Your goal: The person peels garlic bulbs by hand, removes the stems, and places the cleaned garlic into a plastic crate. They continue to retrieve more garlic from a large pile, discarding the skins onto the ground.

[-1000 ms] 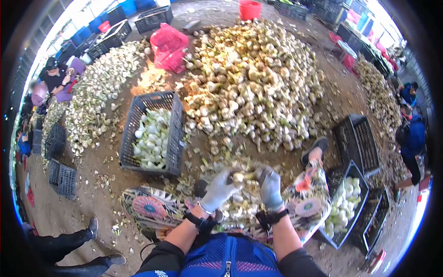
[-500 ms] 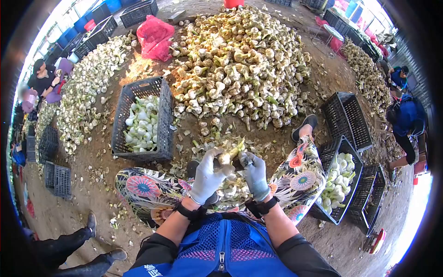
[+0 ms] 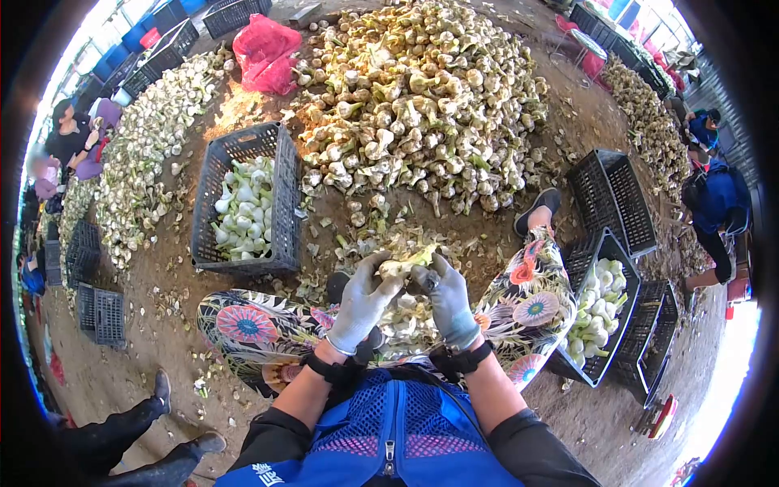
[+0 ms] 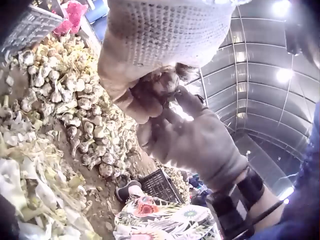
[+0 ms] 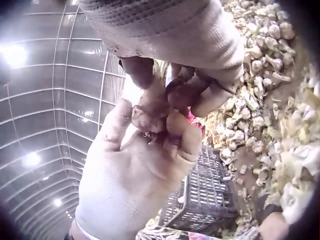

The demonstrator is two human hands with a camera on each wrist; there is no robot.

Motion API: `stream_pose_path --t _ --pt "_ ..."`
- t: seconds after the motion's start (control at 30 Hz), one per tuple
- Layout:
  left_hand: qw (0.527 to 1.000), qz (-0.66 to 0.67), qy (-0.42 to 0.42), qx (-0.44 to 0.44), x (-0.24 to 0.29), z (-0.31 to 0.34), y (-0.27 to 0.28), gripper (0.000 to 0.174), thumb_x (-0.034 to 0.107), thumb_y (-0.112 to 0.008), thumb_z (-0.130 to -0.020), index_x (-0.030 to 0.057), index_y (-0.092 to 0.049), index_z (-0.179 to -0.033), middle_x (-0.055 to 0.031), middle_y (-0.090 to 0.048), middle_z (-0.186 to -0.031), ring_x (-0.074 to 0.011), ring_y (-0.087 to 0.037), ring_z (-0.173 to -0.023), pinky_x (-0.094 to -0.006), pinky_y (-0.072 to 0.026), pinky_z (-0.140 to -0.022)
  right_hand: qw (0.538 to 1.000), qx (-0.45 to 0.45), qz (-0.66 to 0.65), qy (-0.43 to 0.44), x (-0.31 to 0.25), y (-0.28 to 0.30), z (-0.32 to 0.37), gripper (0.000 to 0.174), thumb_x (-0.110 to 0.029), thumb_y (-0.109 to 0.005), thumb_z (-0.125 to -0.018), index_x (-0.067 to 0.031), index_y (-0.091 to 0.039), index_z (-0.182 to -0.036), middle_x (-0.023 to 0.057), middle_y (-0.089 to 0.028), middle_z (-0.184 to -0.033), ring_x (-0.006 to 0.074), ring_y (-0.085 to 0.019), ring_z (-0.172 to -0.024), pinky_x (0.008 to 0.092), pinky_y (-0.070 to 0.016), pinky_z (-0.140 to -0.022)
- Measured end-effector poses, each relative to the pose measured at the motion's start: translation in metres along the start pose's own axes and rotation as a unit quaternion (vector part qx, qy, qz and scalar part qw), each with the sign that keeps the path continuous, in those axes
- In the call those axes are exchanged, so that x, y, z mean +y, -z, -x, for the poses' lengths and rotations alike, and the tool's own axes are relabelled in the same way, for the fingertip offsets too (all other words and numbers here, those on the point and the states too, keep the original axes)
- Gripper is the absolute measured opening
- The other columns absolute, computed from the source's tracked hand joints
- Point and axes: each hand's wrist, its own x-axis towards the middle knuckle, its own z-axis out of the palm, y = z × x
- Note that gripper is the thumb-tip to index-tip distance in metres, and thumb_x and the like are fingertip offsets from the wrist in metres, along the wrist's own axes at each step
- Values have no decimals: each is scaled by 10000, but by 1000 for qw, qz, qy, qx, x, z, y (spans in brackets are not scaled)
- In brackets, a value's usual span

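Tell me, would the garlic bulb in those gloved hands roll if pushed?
Probably a little: the garlic bulb looks roundish, so it may wobble off. Its dirty outer skin likely flakes when rubbed. It seems light, since the left hand and right hand pinch it with fingertips.

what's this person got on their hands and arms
The left hand and right hand are both in pale grey knitted gloves, the left one lighter, with fingertips stained brown. A black strap wraps each wrist. Black sleeves end near the elbows, leaving the forearms bare, and a blue mesh vest covers the chest.
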Motion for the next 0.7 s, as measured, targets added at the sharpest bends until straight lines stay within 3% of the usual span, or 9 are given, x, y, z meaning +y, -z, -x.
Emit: stream_pose_path --t 0.1,0.17,0.23,0.33,0.4,0.43,0.53,0.57,0.7 --pt "997 -77 -3 -10 -15 -2 11 448 289 -615 -998 -32 -515 -1294 -100 -633 -1059 -138 -630 -920 -296 -529 -818 995 -69 66 -10 -12 1 -5 269 -21 -647 -909 46 -639 -1169 36 -683 -973 83 -613 -841 244 -523 -781" --pt "961 245 126 -31 -16 -1 21 397 315 -547 -1027 -2 -554 -1266 -82 -635 -1004 -147 -632 -822 -309 -537 -749 995 -60 77 -23 -3 7 -7 244 -36 -649 -921 47 -655 -1150 33 -695 -967 91 -633 -838 255 -535 -773" --pt "959 242 141 -34 -14 0 26 392 317 -533 -1029 4 -560 -1263 -75 -633 -1001 -162 -632 -793 -313 -536 -725 993 -21 117 -15 2 7 -4 157 -13 -652 -917 48 -701 -1053 38 -713 -920 101 -652 -814 251 -534 -764" --pt "961 236 146 -17 -8 0 18 390 301 -528 -1020 -9 -563 -1254 -62 -626 -1000 -157 -623 -818 -291 -525 -742 986 -54 151 -38 0 9 -2 194 -55 -680 -907 25 -684 -1084 41 -697 -922 59 -602 -766 215 -529 -709" --pt "998 44 44 26 -10 -7 13 432 351 -548 -1022 -19 -535 -1246 -62 -589 -1049 -141 -585 -943 -297 -501 -854 991 -53 116 -37 1 3 -1 212 -65 -696 -910 29 -668 -1098 44 -699 -933 58 -608 -798 212 -523 -714" --pt "997 -58 47 24 -8 -4 13 427 302 -581 -1011 -19 -513 -1284 -63 -561 -1120 -121 -548 -1003 -269 -458 -926 997 -40 63 -18 4 -1 -1 220 -67 -696 -914 36 -652 -1103 40 -697 -949 57 -610 -811 208 -512 -706" --pt "996 -72 -30 32 -9 1 -6 435 264 -617 -988 -18 -504 -1299 -67 -553 -1159 -115 -535 -1015 -264 -447 -926 999 13 -4 -52 0 -7 -1 242 -78 -700 -924 54 -610 -1107 36 -685 -989 65 -621 -835 201 -502 -698" --pt "985 -159 -66 28 -9 2 -3 446 258 -645 -975 -24 -507 -1291 -69 -570 -1156 -117 -533 -1027 -265 -449 -918 998 14 29 -53 -4 -8 -2 236 -71 -700 -923 51 -613 -1106 39 -683 -1001 70 -627 -849 203 -510 -710" --pt "999 21 19 36 -8 -5 1 449 276 -646 -976 -21 -515 -1286 -61 -581 -1139 -118 -534 -1033 -262 -448 -916 999 6 34 -28 1 -7 1 222 -31 -697 -909 35 -640 -1114 50 -700 -1018 81 -640 -886 223 -527 -736"
